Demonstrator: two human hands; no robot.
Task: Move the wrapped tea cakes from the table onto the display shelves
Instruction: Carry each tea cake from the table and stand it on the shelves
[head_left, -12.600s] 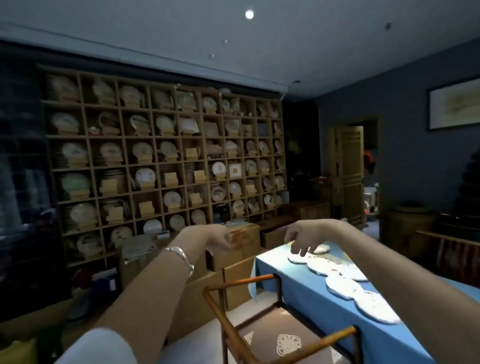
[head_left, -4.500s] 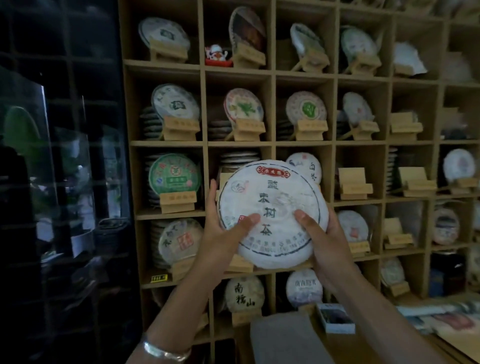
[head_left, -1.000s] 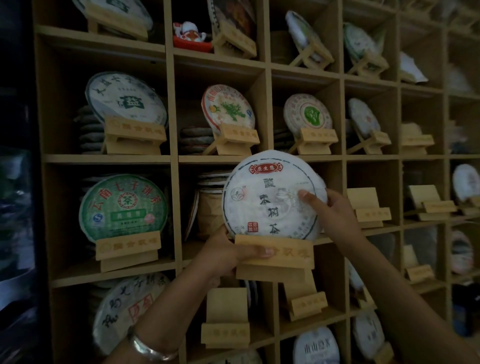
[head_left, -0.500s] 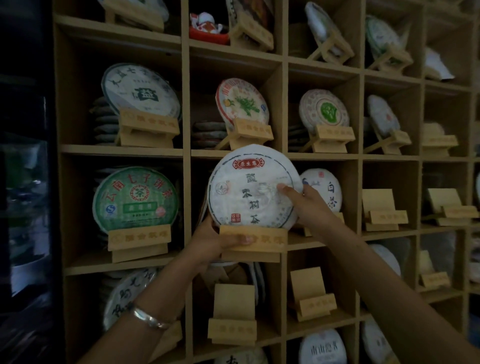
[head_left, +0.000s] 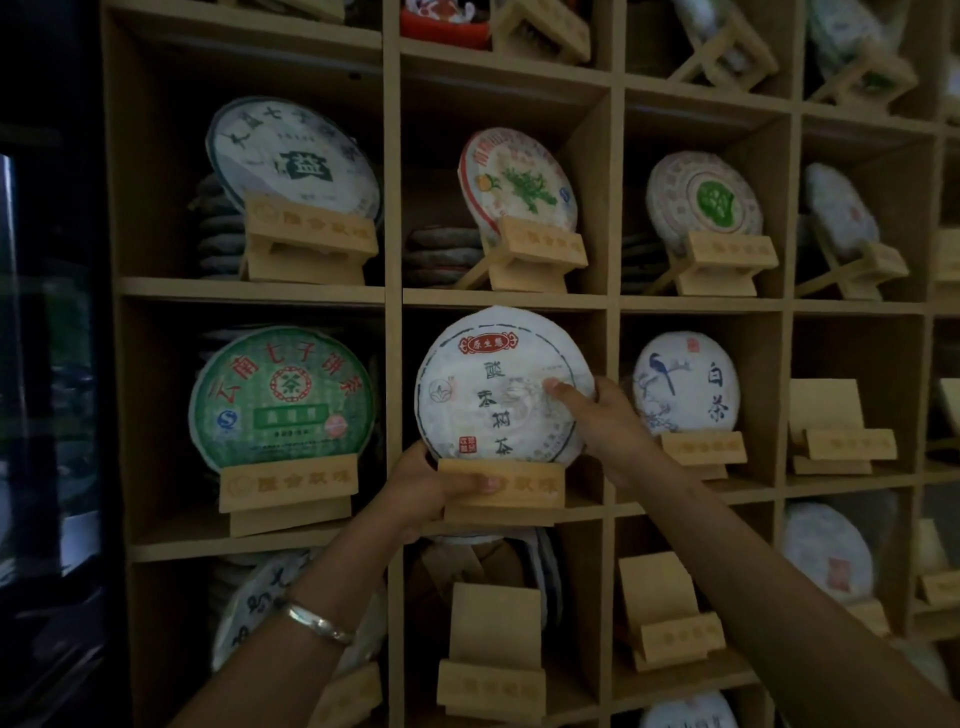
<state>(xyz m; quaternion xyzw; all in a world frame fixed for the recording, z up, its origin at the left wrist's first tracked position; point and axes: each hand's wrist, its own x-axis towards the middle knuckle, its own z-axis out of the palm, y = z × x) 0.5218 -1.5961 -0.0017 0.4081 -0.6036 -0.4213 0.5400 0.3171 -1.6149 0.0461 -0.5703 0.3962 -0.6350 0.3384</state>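
Tea cake (head_left: 498, 384), lower edge behind stand (head_left: 501, 486)

Both arms reach up and forward from the bottom of the view, forearms bare. Left arm comes from lower left, a silver bangle (head_left: 319, 623) on the wrist. Left hand (head_left: 426, 491) is curled round the front of a wooden stand (head_left: 506, 486), thumb laid flat across its front face, fingers wrapped under and behind, out of sight. Right arm comes in from lower right, angled up and left. Right hand (head_left: 605, 421) grips the right edge of a wrapped tea cake (head_left: 493, 387), thumb pressed on the cake's front face, fingers hidden behind its rim. Hands are apart, left lower than right.
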